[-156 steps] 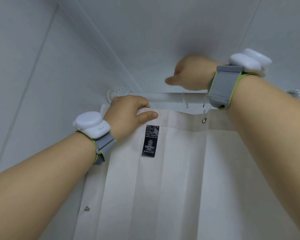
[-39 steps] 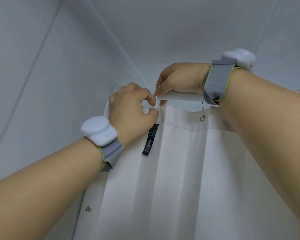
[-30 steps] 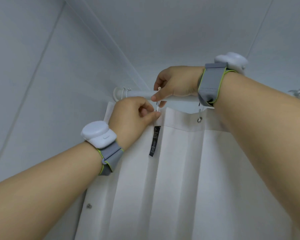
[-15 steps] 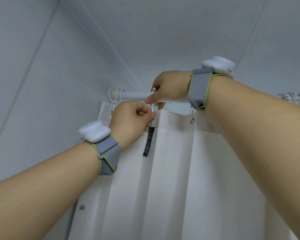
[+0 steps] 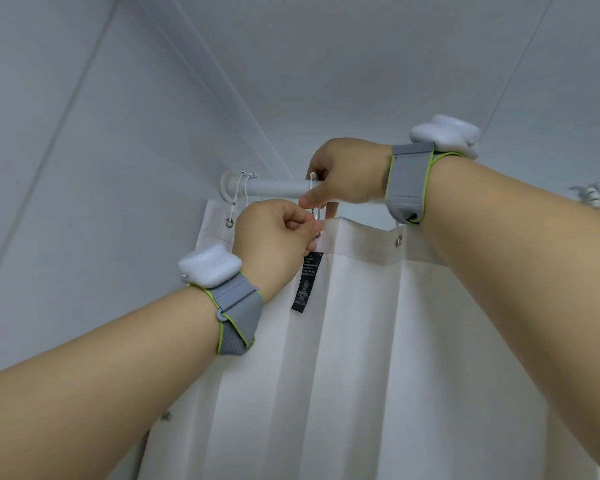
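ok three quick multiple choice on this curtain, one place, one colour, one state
1. Where is the right hand? A at the rod B on the wall C at the ceiling
2. What colour is the label? A red B black C green
3. What is the left hand doing? A lying flat B hanging idle C pinching the curtain top

1 A, it holds a hook on the rod. 2 B, dark against the white curtain. 3 C, it grips the top edge by an eyelet.

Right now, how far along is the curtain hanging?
Done: end eyelet hangs hooked on the rod. In hand: left hand pinches the curtain at the second eyelet, right hand holds its hook. Left: likely the third eyelet onward; spare hooks wait at right.
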### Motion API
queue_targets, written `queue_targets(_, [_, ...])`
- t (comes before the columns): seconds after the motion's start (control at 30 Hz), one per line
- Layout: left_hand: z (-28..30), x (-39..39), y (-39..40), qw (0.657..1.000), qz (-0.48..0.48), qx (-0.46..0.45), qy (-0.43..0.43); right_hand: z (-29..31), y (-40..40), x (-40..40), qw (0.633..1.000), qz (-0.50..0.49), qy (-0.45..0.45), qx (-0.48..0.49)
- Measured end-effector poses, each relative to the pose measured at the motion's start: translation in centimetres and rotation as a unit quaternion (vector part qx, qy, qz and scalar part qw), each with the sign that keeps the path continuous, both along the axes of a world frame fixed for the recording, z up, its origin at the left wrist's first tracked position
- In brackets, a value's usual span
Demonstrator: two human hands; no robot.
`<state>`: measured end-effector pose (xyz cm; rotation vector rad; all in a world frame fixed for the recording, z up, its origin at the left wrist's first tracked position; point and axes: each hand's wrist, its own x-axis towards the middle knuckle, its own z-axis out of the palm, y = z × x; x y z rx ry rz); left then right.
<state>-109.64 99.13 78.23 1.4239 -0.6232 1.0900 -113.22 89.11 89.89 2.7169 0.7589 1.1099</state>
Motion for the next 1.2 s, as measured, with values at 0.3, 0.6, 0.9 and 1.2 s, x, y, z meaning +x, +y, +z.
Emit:
queue_targets(0.3, [-0.3, -0.8, -0.2, 1.0, 0.021, -0.007, -0.006, -0.2, 0.1, -0.7, 1.0, -0.004, 0.002, -0.003])
queue_targets(0.6, [-0.1, -0.4, 0.2, 0.992, 0.119, 0.038, -0.035, -0.9, -0.2, -1.6, 0.996, -0.048, -0.059, -0.051])
queue_targets(0.9, [-0.3, -0.7, -0.3, 0.952, 0.217, 0.085, -0.2, -0.9, -3.3, -4.4, 0.989, -0.103, -0.104, -0.03])
queue_targets(1.2, [0.3, -3.0, -1.9, 0.962, 0.132, 0.127, -0.201, -0.7, -5.4, -4.6, 0.975, -0.211, -0.066, -0.004])
